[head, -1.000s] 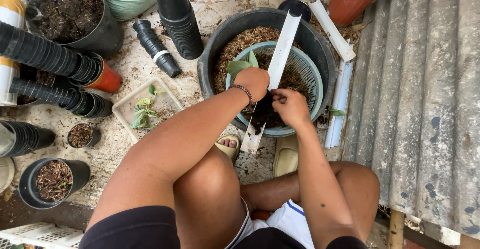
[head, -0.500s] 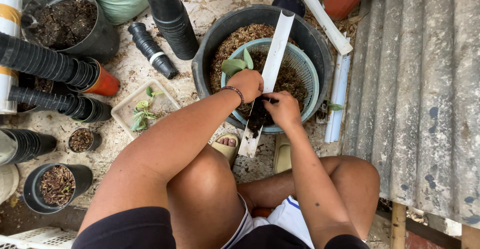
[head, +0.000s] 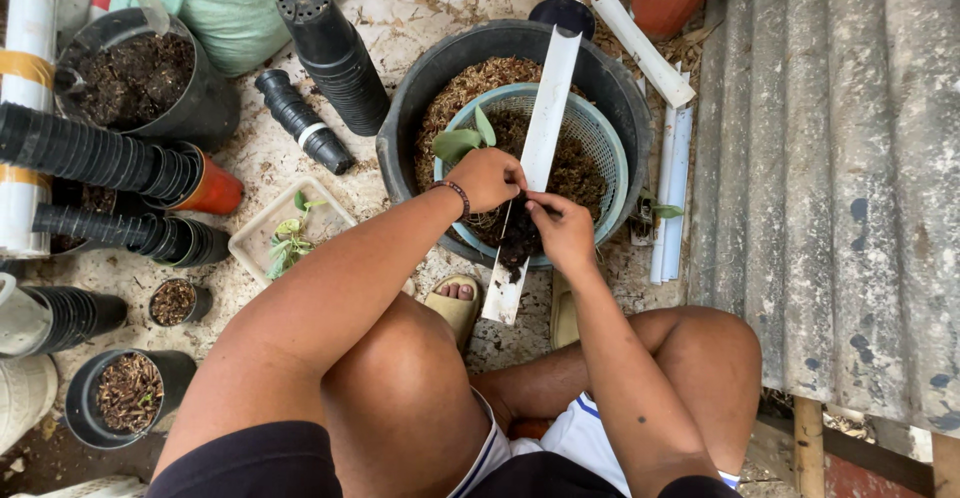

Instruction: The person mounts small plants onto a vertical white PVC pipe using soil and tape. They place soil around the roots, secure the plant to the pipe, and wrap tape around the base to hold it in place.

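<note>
- The long white channel strip point(head: 541, 148) lies slantwise across the teal mesh basket point(head: 600, 133), its far end over the rim of the big black tub point(head: 420, 98) and its near end hanging past the tub's near rim, above the ground by a sandalled foot point(head: 455, 303).
- The tub sits against a corrugated sheet point(head: 850, 158) on the right; loose white strips point(head: 668, 198) fill the narrow gap between them.
- To the tub's left, stacked black pots point(head: 335, 53) and a shallow tray of seedlings point(head: 285, 238) crowd the ground, with little bare floor between.
- The left hand point(head: 485, 178) rests on the strip's left edge, fingers curled together and pinching at the dark soil point(head: 518, 243) packed in the channel; a green leaf point(head: 462, 140) shows just behind the knuckles.
- The right hand point(head: 562, 230) meets it from the right, fingers bent close on the same clump of soil and touching the strip.
- Whether either hand grips the strip itself cannot be told.
</note>
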